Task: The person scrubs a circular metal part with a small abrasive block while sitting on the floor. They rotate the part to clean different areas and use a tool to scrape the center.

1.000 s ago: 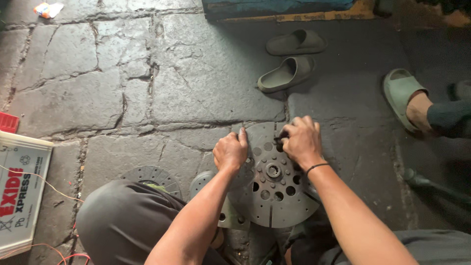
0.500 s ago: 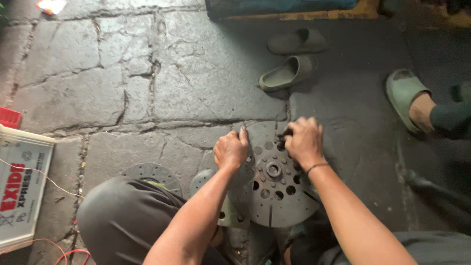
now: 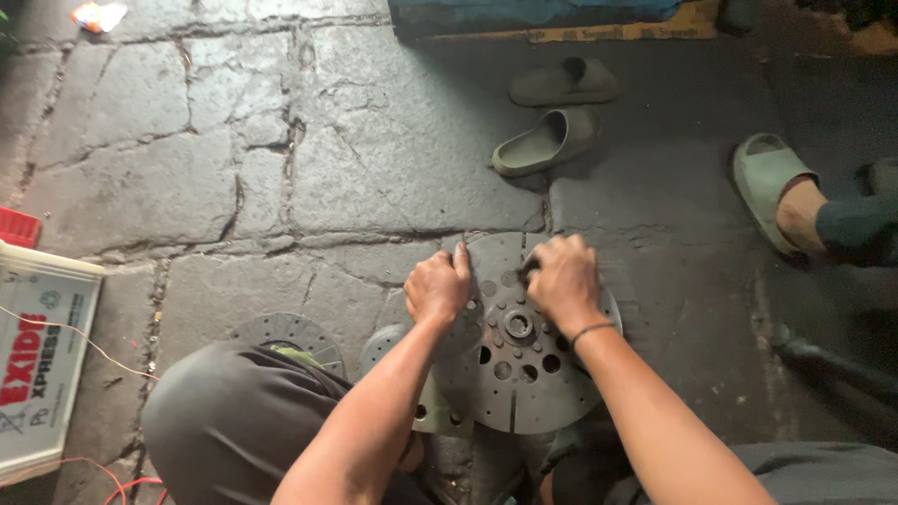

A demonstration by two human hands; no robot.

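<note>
Seen from above, a person crouches over a round, perforated metal disc [image 3: 519, 351] lying flat on a cracked stone floor [image 3: 187, 187]. The left hand [image 3: 438, 288] is curled closed, pressing on the disc's upper-left edge. The right hand [image 3: 561, 276] is clenched on its upper part, fingers pinching something too small to identify. This looks like work on the disc's fittings; it calls for a firm, steady grip. Two smaller discs [image 3: 281, 329] lie nearby; loose slippers [image 3: 547, 140] sit beyond.

You are reaching both forearms forward and down, your left hand [image 3: 437, 286] and right hand [image 3: 561, 278] curling side by side, knuckles up.
</note>
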